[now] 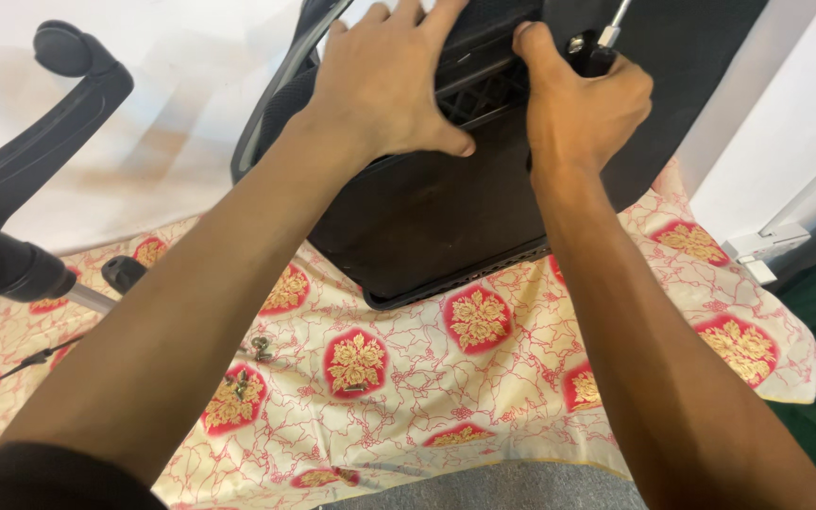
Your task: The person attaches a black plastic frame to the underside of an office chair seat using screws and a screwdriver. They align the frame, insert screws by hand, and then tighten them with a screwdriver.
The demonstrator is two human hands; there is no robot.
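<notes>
Here my left hand (384, 80) lies flat, fingers spread, pressing on the black chair seat (427, 212) tilted over the patterned cloth (408, 397). Beside it, my right hand (583, 104) is fisted around a dark-handled screwdriver (597, 52) against the seat's underside.

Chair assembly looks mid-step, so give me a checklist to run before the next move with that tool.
1. Left hand steadying the black chair part: ok, palm flat on it.
2. Right hand gripping the tool handle: ok, fist closed.
3. Tool tip seated in a fastener: cannot tell, out of view.
4. Chair part resting stable on the patterned cloth: ok.
5. Loose screws within sight: ok, on the cloth by the left forearm.
</notes>
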